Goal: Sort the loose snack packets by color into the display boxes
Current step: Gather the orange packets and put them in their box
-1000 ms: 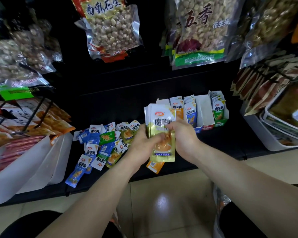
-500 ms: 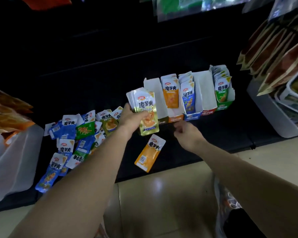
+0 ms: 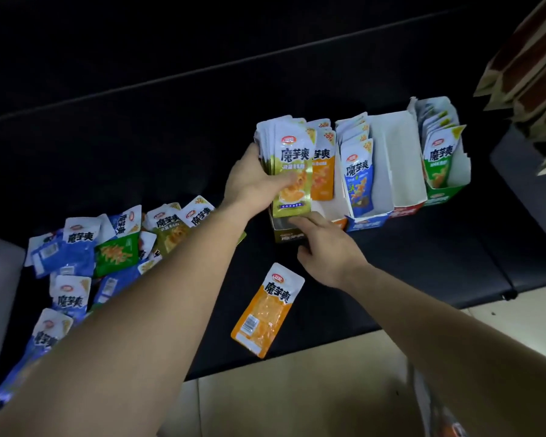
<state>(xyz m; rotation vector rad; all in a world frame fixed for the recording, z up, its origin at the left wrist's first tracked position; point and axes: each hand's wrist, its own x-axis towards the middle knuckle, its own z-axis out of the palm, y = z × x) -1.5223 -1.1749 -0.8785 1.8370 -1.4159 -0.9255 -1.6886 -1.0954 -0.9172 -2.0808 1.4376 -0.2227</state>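
Upright, packet stack [image 3: 292, 152] inside left grip [image 3: 249, 184].

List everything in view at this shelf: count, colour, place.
held packets: one stack, olive-yellow, above the leftmost box.
display boxes: five in a row, olive, orange, blue, red, green, on the shelf.
sorted packets: three stacks, orange, blue, green, standing in the matching boxes.
single packet: one, orange, flat near the shelf's front edge.
loose pile: many, blue, green, olive, left on the shelf.
shelf: one, black, across the view.
bags: several, brown, upper right.
floor: beige tiles, below the shelf.
left hand: grips the held packets.
right hand: fingers touch the olive box's front.
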